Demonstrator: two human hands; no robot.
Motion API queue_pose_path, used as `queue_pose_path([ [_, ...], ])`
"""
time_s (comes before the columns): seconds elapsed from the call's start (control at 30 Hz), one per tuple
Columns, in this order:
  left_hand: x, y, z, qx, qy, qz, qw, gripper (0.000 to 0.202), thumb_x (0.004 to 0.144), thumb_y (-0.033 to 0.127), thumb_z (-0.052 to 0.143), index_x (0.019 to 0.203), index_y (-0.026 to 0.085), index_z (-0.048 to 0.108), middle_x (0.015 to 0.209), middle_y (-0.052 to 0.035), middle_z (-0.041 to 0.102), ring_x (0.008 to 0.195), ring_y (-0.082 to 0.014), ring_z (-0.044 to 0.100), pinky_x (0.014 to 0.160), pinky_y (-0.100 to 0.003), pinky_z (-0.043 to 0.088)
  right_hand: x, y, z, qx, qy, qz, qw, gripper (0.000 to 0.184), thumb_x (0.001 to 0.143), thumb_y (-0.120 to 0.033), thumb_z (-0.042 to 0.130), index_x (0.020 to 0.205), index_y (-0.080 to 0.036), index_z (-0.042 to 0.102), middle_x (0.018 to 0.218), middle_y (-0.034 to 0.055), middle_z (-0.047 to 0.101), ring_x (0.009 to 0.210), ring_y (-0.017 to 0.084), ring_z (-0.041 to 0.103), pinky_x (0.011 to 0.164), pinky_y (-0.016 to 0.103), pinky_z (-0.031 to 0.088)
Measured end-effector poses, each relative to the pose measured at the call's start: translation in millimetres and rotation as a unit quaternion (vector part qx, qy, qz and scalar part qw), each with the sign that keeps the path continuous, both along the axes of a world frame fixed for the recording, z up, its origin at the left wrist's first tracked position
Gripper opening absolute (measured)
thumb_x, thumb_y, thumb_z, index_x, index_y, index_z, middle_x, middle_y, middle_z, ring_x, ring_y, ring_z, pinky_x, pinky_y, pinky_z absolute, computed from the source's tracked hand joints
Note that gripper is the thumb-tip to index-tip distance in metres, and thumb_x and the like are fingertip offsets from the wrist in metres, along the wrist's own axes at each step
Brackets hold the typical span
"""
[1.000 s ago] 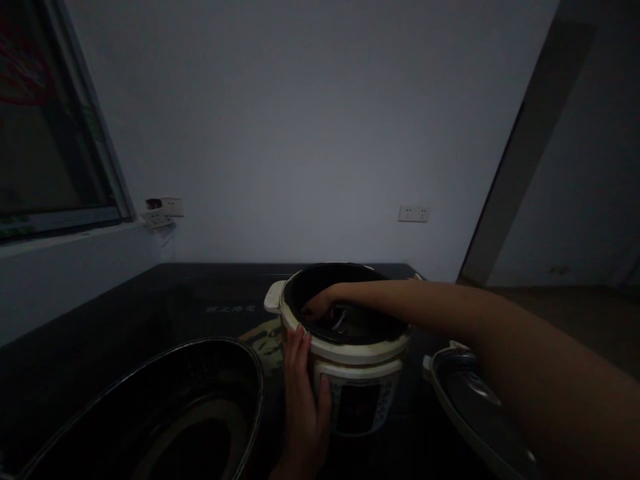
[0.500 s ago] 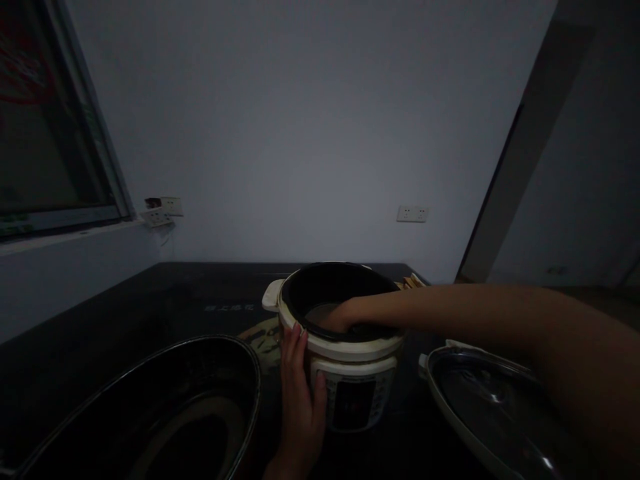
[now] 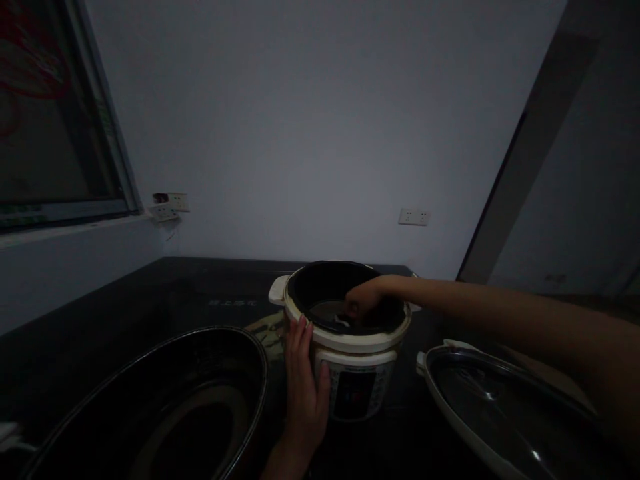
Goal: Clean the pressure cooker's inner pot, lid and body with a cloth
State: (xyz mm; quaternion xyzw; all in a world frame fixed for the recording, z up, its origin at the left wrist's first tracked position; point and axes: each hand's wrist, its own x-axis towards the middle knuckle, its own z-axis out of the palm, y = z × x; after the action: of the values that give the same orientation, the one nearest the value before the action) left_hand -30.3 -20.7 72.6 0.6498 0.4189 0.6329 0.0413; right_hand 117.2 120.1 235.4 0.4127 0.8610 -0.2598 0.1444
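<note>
A white electric pressure cooker [image 3: 357, 343] with a dark inside stands on the dark table, its control panel facing me. My left hand [image 3: 306, 383] lies with fingers stretched against the cooker's front left side, fingertips at the rim. From the right, my right hand [image 3: 364, 300] reaches into the cooker with curled fingers. A small whitish thing [image 3: 342, 321] shows just below those fingers, too dim to name. Part of the cooker's bottom is hidden by the hand and front rim.
A large black inner pot [image 3: 200, 400] sits at the lower left. At the lower right, partly under my right forearm, lies the cooker's lid [image 3: 493, 407]. Wall sockets [image 3: 414, 217] are on the wall behind the dark table [image 3: 200, 283]; a window is at the left.
My right hand has risen from deep inside the cooker and shifted right, so its curled fingers now show. My left hand stays on the cooker's side. The view has shifted slightly.
</note>
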Motion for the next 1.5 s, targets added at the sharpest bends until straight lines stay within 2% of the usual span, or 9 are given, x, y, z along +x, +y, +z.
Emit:
queue_pose_path([
  [0.13, 1, -2, 0.0, -0.017, -0.012, 0.003, 1.000, 0.056, 0.099, 0.023, 0.039, 0.151, 0.032, 0.020, 0.162, -0.0074, 0.014, 0.149, -0.0235, 0.015, 0.118, -0.048, 0.021, 14, -7, 36.6, 0.040, 0.099, -0.007, 0.994, 0.013, 0.077, -0.026, 0.058, 0.072, -0.018, 0.051, 0.066, -0.0061, 0.047, 0.063, 0.010, 0.047, 0.061, 0.023, 0.042],
  [0.27, 2, -4, 0.6, -0.008, -0.015, 0.006, 1.000, 0.058, 0.099, 0.023, 0.040, 0.152, 0.032, 0.019, 0.161, -0.0087, 0.016, 0.148, -0.0243, 0.017, 0.118, -0.049, 0.023, 26, -44, 56.2, 0.054, 0.216, 0.004, 0.975, 0.021, 0.086, -0.040, 0.050, 0.082, -0.020, 0.046, 0.076, -0.0038, 0.044, 0.069, 0.010, 0.045, 0.061, 0.023, 0.041],
  [0.4, 2, -5, 3.9, 0.000, -0.016, 0.011, 1.000, 0.058, 0.099, 0.025, 0.040, 0.152, 0.031, 0.018, 0.160, -0.0093, 0.018, 0.148, -0.0253, 0.017, 0.118, -0.049, 0.023, 28, -86, 50.3, 0.061, 0.224, 0.046, 0.972, 0.026, 0.089, -0.045, 0.051, 0.085, -0.019, 0.047, 0.075, -0.0026, 0.047, 0.066, 0.011, 0.044, 0.057, 0.023, 0.038],
  [0.5, 1, -5, 6.5, -0.002, -0.035, 0.022, 0.999, 0.057, 0.099, 0.026, 0.039, 0.152, 0.032, 0.019, 0.158, -0.0089, 0.022, 0.147, -0.0248, 0.020, 0.117, -0.047, 0.024, 17, -108, 37.3, 0.142, 0.167, 0.062, 0.974, 0.023, 0.091, -0.037, 0.053, 0.102, -0.018, 0.052, 0.088, 0.0039, 0.061, 0.073, 0.014, 0.055, 0.064, 0.026, 0.042],
  [0.6, 2, -5, 7.9, -0.009, -0.052, 0.030, 0.998, 0.055, 0.099, 0.027, 0.040, 0.150, 0.033, 0.021, 0.156, -0.0084, 0.027, 0.145, -0.0241, 0.025, 0.116, -0.046, 0.027, 0, -120, 25.2, 0.229, 0.117, 0.041, 0.966, 0.037, 0.092, -0.028, 0.052, 0.127, -0.017, 0.048, 0.101, 0.0112, 0.069, 0.085, 0.021, 0.065, 0.074, 0.033, 0.045],
  [0.83, 5, -5, 5.4, -0.013, -0.072, 0.035, 0.997, 0.053, 0.099, 0.028, 0.040, 0.149, 0.030, 0.024, 0.154, -0.0103, 0.028, 0.144, -0.0244, 0.027, 0.116, -0.046, 0.027, -37, -122, 17.8, 0.345, 0.050, 0.022, 0.937, 0.052, 0.092, -0.025, 0.051, 0.141, -0.011, 0.040, 0.101, 0.0212, 0.072, 0.088, 0.032, 0.070, 0.070, 0.039, 0.049],
  [1.2, 4, -6, 4.9, -0.040, -0.112, 0.035, 0.992, 0.057, 0.099, 0.030, 0.040, 0.152, 0.028, 0.018, 0.157, -0.0109, 0.021, 0.147, -0.0240, 0.020, 0.118, -0.045, 0.023, -113, -90, 32.2, 0.364, 0.009, -0.043, 0.931, 0.037, 0.090, -0.011, 0.045, 0.127, -0.007, 0.047, 0.109, 0.0252, 0.069, 0.103, 0.033, 0.068, 0.077, 0.042, 0.052],
  [1.33, 4, -6, 4.2, -0.035, -0.115, 0.033, 0.992, 0.056, 0.100, 0.030, 0.039, 0.152, 0.028, 0.019, 0.157, -0.0116, 0.021, 0.147, -0.0240, 0.021, 0.119, -0.045, 0.022, -117, -85, 33.2, 0.355, 0.003, -0.050, 0.934, 0.037, 0.091, -0.010, 0.043, 0.127, -0.007, 0.047, 0.110, 0.0258, 0.068, 0.104, 0.033, 0.067, 0.078, 0.042, 0.051],
  [1.5, 4, -6, 6.6, -0.031, -0.117, 0.024, 0.992, 0.055, 0.100, 0.030, 0.038, 0.152, 0.028, 0.019, 0.157, -0.0114, 0.022, 0.147, -0.0229, 0.021, 0.118, -0.043, 0.023, -100, -96, 40.2, 0.335, -0.003, -0.019, 0.942, 0.040, 0.086, -0.016, 0.057, 0.124, -0.008, 0.050, 0.113, 0.0237, 0.068, 0.101, 0.034, 0.068, 0.073, 0.038, 0.050],
])
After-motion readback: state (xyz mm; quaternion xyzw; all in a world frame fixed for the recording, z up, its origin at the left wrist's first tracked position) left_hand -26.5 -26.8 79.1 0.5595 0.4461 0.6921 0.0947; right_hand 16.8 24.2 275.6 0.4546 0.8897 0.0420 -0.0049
